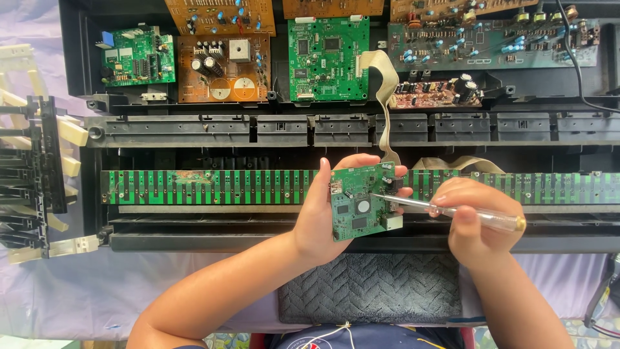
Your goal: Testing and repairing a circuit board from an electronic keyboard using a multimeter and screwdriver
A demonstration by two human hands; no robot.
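Two hands are working on a small green circuit board above an opened electronic keyboard.

The left hand (323,210) is gripping the small green circuit board (359,205) by its left edge, holding it upright on its long axis, face toward the camera, just above the long green key-contact strip (206,186). The right hand (475,220) is clenched around a clear-handled screwdriver (452,212), which is lying nearly level, its tip pointing left and touching the board's right side. So the board is sitting left of the right hand, with nothing between them. A beige ribbon cable (386,97) is running up from behind the board's top toward the larger green and brown circuit boards (328,58) at the back of the black casing (361,129). Removed keys (39,174) are lying far left, and a dark textured mat (368,287) is lying on the bench near the person.
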